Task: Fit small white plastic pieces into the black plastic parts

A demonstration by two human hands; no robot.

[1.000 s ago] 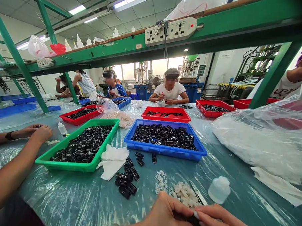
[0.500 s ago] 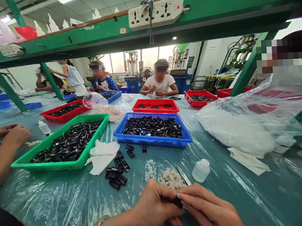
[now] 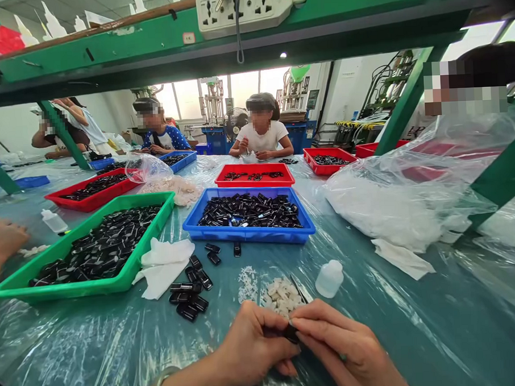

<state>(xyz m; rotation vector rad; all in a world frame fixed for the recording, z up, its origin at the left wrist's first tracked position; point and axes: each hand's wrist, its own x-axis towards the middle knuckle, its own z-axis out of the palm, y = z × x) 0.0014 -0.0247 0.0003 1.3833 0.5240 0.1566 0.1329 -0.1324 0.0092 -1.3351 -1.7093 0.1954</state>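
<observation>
Plastic-covered table (image 3: 97, 342) under blue tray (image 3: 251, 235), green tray (image 3: 95, 287), black pieces (image 3: 187, 311), bottle (image 3: 329, 280)

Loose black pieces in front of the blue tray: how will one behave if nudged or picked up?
Black piece: probably stiff; overlapping neighbours show no visible bending. Maybe slippery, given its glossy highlights. It looks flat and elongated, so likelier to slide on the shiny plastic sheet than roll.

Black held piece (image 3: 291, 334), blue tray (image 3: 251, 234), green tray (image 3: 86, 287) and red tray (image 3: 255, 182) with black pieces (image 3: 250, 210), off-white chunks (image 3: 281, 295), small white bits (image 3: 247, 284), white wipe (image 3: 162, 269), translucent whitish bottle (image 3: 329, 280), teal tabletop (image 3: 418, 345), green shelf beam (image 3: 106, 57), off-white power strip (image 3: 245, 12), blue sleeve (image 3: 176, 138) with white dots
</observation>
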